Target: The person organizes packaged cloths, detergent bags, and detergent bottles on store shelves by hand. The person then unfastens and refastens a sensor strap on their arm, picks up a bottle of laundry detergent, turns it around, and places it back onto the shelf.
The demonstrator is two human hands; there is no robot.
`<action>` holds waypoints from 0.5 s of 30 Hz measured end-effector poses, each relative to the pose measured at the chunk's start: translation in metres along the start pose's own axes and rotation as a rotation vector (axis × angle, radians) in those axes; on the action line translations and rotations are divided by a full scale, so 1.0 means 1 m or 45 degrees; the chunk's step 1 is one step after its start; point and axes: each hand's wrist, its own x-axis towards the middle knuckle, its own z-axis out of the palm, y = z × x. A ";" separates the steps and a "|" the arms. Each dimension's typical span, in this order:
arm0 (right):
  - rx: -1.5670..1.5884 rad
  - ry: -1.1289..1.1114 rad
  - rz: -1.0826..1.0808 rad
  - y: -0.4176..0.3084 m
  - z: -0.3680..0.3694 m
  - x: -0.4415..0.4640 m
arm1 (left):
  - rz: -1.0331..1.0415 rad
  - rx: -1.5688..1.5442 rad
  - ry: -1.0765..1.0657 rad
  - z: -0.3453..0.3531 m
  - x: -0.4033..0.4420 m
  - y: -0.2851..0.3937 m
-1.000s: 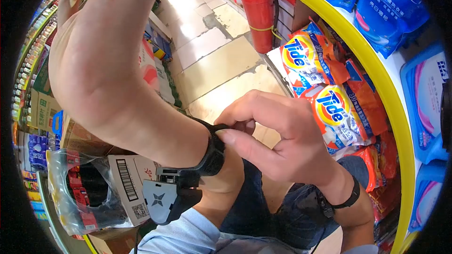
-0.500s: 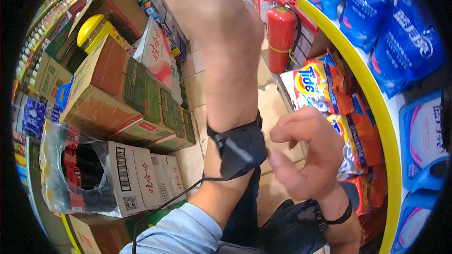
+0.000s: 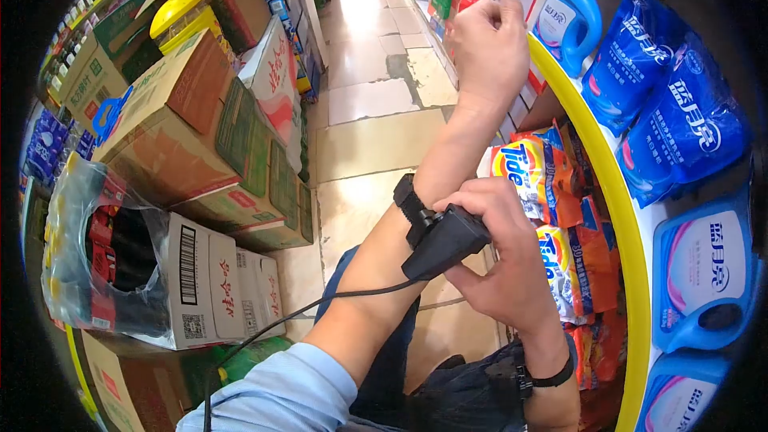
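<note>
My left arm in a light blue sleeve reaches up and to the right. At its end my left hand (image 3: pixel 490 52) is loosely curled, with nothing visible in it. Around the left forearm sits a black strap (image 3: pixel 411 206) bearing a black box-shaped device (image 3: pixel 450 245). A black cable (image 3: pixel 320 302) runs from it down past the sleeve. My right hand (image 3: pixel 512 260), with a dark band on its wrist, pinches the device between thumb and fingers. Orange Tide detergent bags (image 3: pixel 528 172) lie behind and right of that hand.
Cartons (image 3: pixel 160 120) and a shrink-wrapped bottle pack (image 3: pixel 96 256) are stacked on the left. A yellow-edged shelf (image 3: pixel 636 272) curves along the right, holding blue detergent bottles (image 3: pixel 700 264) and pouches (image 3: pixel 680 128). The tiled aisle (image 3: pixel 364 144) runs ahead.
My right hand, open and apart from the strap before, now grips the device. My left hand has swung right and further away, in front of where the fire extinguisher showed.
</note>
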 end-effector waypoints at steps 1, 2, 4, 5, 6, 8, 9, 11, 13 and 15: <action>0.011 0.003 0.001 0.001 0.000 -0.001 | 0.034 -0.043 0.009 0.004 -0.002 -0.003; 0.022 0.004 0.002 0.001 -0.001 -0.001 | 0.067 -0.085 0.019 0.007 -0.003 -0.006; 0.055 -0.014 0.036 0.001 -0.002 -0.003 | 0.104 -0.043 0.016 0.006 -0.006 -0.005; 0.087 -0.026 0.068 0.000 -0.002 -0.003 | 0.116 -0.005 0.029 0.006 -0.008 -0.004; 0.088 -0.031 0.067 0.000 -0.001 -0.003 | 0.128 0.033 0.040 0.007 -0.009 -0.005; 0.136 -0.037 0.119 -0.001 0.000 -0.004 | 0.138 0.013 0.014 0.008 -0.007 -0.010; 0.140 -0.039 0.120 0.000 0.000 -0.004 | -0.210 -0.303 -0.085 0.006 -0.007 -0.007; 0.033 -0.092 0.025 0.007 0.001 -0.002 | -0.884 -0.928 -0.239 0.000 -0.002 -0.003; 0.152 -0.077 0.123 0.019 0.008 -0.006 | -1.140 -1.362 -0.191 -0.005 0.013 -0.031; 0.329 -0.118 0.272 0.019 0.008 -0.006 | -1.432 -1.846 0.010 -0.009 0.023 -0.045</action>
